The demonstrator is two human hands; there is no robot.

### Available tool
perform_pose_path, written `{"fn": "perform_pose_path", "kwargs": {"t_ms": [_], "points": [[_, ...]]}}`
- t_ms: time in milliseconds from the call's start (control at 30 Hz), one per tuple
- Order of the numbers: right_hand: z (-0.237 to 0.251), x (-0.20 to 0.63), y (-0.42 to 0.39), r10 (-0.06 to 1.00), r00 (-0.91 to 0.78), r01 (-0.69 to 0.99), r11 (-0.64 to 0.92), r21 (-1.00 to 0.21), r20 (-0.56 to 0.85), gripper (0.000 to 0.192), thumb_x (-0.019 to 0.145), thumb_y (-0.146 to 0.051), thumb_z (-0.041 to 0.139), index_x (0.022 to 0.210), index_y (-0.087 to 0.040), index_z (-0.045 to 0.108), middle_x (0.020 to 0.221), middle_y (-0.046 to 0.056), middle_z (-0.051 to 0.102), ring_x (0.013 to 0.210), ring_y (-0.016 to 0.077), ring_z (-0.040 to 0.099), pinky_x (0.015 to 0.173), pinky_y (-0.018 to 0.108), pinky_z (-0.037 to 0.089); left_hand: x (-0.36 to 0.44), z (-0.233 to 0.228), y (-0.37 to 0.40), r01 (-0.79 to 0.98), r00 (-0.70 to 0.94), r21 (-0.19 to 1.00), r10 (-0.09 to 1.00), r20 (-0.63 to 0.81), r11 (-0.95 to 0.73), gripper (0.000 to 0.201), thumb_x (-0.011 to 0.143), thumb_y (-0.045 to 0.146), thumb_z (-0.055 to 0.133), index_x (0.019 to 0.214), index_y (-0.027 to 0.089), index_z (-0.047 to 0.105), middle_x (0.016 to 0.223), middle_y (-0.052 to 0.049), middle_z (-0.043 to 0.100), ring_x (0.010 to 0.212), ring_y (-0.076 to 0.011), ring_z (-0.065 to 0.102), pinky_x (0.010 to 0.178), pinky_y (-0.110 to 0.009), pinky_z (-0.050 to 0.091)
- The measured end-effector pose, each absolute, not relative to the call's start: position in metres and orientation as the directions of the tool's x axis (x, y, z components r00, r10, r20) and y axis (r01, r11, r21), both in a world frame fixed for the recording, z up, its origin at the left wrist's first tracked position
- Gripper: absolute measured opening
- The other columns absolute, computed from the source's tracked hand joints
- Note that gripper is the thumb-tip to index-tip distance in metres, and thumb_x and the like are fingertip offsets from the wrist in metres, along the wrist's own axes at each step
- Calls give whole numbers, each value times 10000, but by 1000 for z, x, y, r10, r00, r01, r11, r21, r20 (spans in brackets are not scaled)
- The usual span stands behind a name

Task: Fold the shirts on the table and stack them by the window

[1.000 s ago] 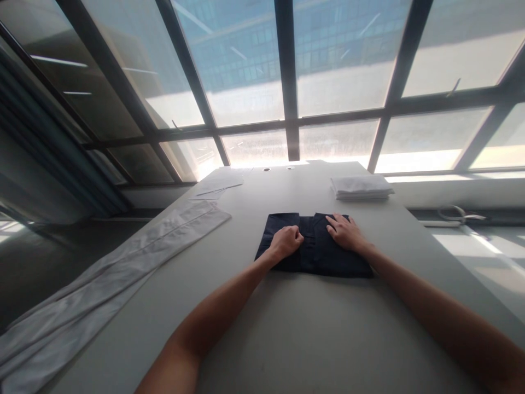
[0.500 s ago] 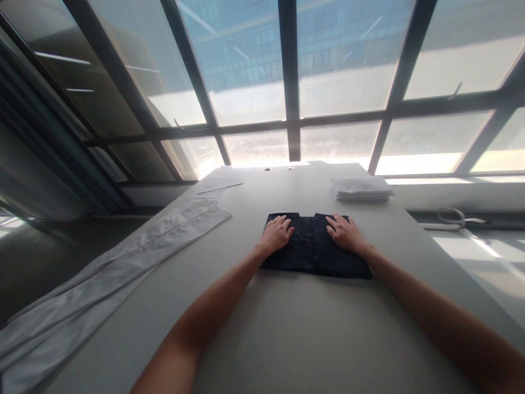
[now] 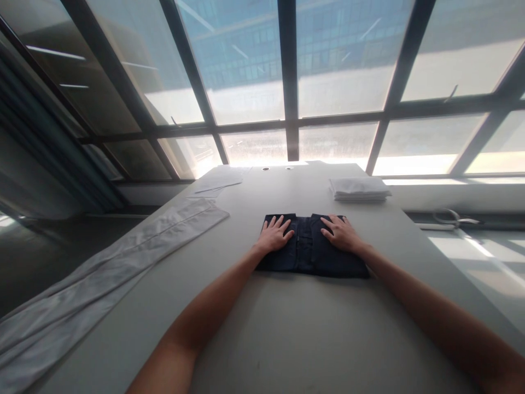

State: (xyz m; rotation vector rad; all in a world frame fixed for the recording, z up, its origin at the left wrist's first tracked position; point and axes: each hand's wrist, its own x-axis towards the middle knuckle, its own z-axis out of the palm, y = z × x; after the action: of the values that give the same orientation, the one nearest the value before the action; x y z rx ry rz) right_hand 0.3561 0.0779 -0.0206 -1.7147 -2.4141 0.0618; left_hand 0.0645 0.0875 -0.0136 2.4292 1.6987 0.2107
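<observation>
Head view, left hand [image 3: 274, 236] unclenched, spread on navy cloth [image 3: 328, 261]

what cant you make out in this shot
Head view: parts of the dark folded cloth beneath the left hand and right hand, covered by them.
Head view: the cloth's inner layers, hidden by its top layer.
Head view: the near end of the long grey fabric, cut off at the lower left corner.
Head view: any print on the pale sheets, too small and washed out.

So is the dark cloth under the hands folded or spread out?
Folded: the dark cloth lies in a compact rectangle, its two side panels flanking a narrow strip.
</observation>
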Motion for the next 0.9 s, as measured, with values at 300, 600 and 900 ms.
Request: {"fn": "perform_pose_path", "kwargs": {"t_ms": [300,600,900], "points": [[5,302,29,967,-166,965,199,-168,192,473,1019,-517,446,1208,-142,663,1247,210,669,1197,325,598,992,400,450,64,-16,82,929,328,171,944,27,-327,651,1025,605,341,1599,301,380,1706,-69,237,1572,-365,162,1242,-609,120],[16,290,26,981,-187,967,193,-164,50,247,931,-319,536,951,-166,729,996,161,765,970,291,717,781,326,466,64,-15,81,938,329,106,944,35,-330,628,1041,578,330,1599,294,379,1703,-54,248,1570,-344,186,1245,-583,168],[5,290,31,944,-227,933,281,-224,239,385,1022,-391,452,1248,-172,673,1316,159,671,1252,285,578,1014,373,418,78,-11,73,868,471,172,882,7,-465,607,1060,552,318,1593,268,380,1695,-71,265,1575,-316,181,1232,-621,182]]}}
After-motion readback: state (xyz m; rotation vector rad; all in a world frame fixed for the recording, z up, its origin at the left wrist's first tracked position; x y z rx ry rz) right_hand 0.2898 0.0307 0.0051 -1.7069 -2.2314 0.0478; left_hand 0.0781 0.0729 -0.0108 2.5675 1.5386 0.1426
